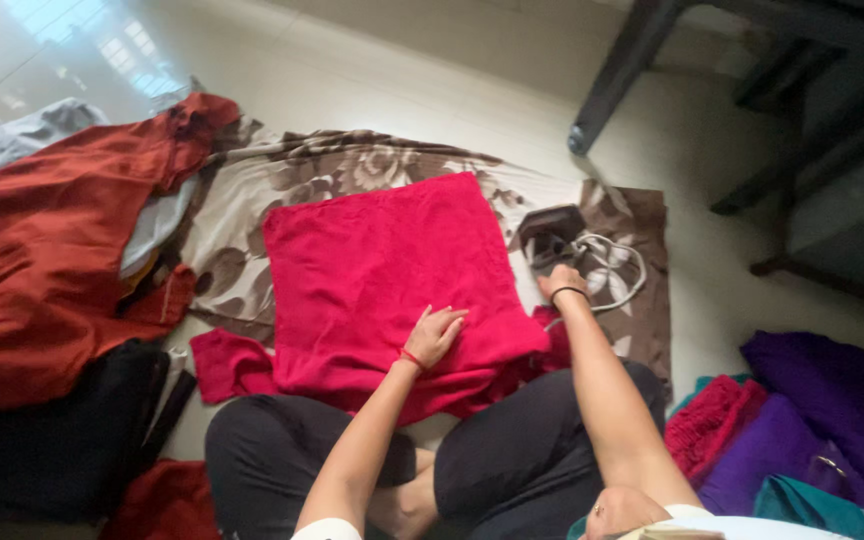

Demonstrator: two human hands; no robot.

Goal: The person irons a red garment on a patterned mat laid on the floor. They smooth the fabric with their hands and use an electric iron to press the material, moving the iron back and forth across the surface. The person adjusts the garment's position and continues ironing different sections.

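Note:
A bright pink-red folded garment (382, 270) lies spread on a brown floral cloth (282, 190) on the floor in front of my crossed legs. My left hand (436, 333) rests flat on the garment's near right part, fingers slightly apart. My right hand (562, 283) reaches out to the right edge of the garment, just below a dark clothes iron (550, 235) and its pale coiled cord (614, 268). Whether that hand grips anything is unclear.
A rust-red garment (42, 250) and pale grey cloth (22, 135) are piled at the left, with dark fabric (52, 430) below. Purple, teal and pink clothes (802, 420) lie stacked at the right. Dark furniture legs (617, 85) stand at the upper right on the tiled floor.

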